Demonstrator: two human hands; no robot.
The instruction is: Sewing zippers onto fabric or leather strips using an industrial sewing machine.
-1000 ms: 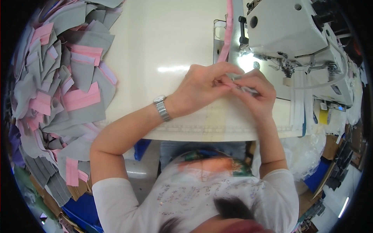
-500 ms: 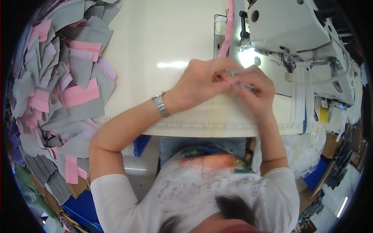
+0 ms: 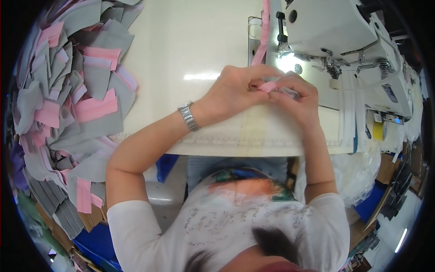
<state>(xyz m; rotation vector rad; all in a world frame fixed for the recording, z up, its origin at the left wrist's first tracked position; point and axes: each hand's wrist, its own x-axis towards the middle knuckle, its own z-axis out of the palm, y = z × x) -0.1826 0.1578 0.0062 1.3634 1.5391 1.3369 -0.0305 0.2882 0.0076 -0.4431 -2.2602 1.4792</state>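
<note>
Pink-and-grey fabric, pinched by left hand and right hand left of the sewing machine, wants even, gentle tension.

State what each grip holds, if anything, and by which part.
The left grip and right grip pinch a small bunch of pink and grey cloth from either side; which edge each holds is hidden.

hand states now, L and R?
Left hand: closed, pinching the small pink-and-gray fabric piece.
Right hand: closed, holding the same piece by its gray part.
</note>
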